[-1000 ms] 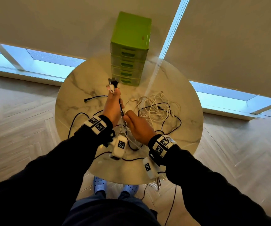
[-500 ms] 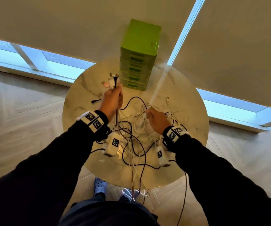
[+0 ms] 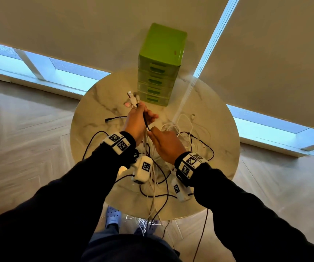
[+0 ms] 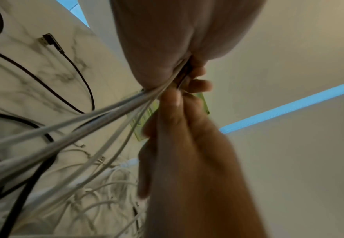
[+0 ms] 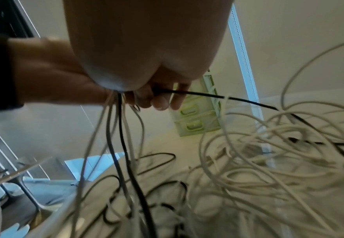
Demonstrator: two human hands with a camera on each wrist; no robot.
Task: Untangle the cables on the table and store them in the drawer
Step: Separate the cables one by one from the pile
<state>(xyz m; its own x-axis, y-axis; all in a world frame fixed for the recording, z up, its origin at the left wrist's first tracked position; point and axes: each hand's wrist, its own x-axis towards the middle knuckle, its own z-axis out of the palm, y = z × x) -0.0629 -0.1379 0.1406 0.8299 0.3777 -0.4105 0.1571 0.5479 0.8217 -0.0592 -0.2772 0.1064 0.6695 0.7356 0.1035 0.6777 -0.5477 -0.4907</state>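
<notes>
My left hand (image 3: 136, 121) is raised over the round marble table (image 3: 99, 103) and grips a bundle of white and black cables (image 4: 98, 116). Their plugs (image 3: 132, 100) stick out above its fist. The strands hang down past the table's front edge (image 3: 152, 210). My right hand (image 3: 164, 144) lies just below the left one, its straight fingers (image 4: 170, 99) touching the bundle. A black cable (image 5: 207, 95) runs from the left hand (image 5: 55, 72) into a loose white cable pile (image 3: 186, 127) on the right. The green drawer unit (image 3: 160, 72) stands at the back with all drawers closed.
A black cable with its plug (image 3: 114, 118) lies on the table's left side. Another black loop (image 3: 93, 140) curls near the left edge. Window blinds hang behind the drawer unit. Wooden floor surrounds the table.
My right hand has come back from the white cable pile on the right to just under my left hand. The left hand keeps the bundle raised.
</notes>
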